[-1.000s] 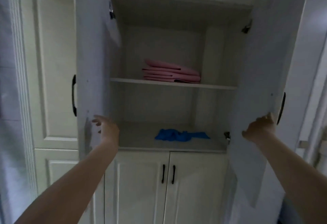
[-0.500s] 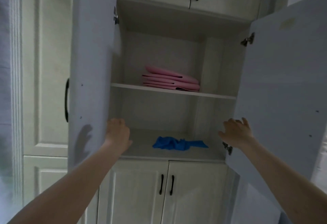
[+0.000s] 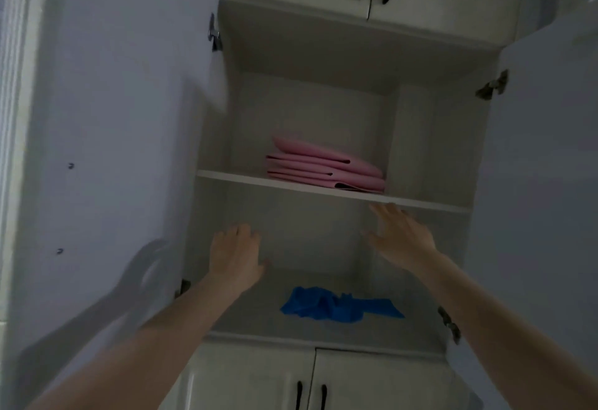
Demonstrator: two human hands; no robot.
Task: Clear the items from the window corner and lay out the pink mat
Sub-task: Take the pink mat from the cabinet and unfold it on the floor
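Cupboard: both doors (image 3: 106, 150) swung wide; upper shelf (image 3: 333, 192) and lower shelf (image 3: 259, 319) exposed.
Mat: pink mat (image 3: 323, 167), folded in several layers, lies on the upper shelf right of centre, near the front edge, clear of the side walls.
Other item: blue cloth (image 3: 336, 307), crumpled, on the lower shelf near its front edge.
Left hand: left hand (image 3: 234, 256) raised below the upper shelf's left half, fingers loosely extended, grasping nothing.
Right hand: right hand (image 3: 401, 236) released, fingers spread, fingertips just under the upper shelf's front edge, below the mat's right end; whether they touch the edge cannot be told.
Step in hand (judgement): reach up for the mat; the window corner is not in view.
Method (judgement): bring both hands above the shelf edge, one at each end of the stack. Slide fingers flat under the bottom layer, thumbs on top, so all folds are pinched together. Draw the stack straight toward the front edge, then lower it level.
Risk (judgement): taking only the top layer would let the mat unfold and trail. The shelf is high; the underside of the stack is hidden, so grip by feel.
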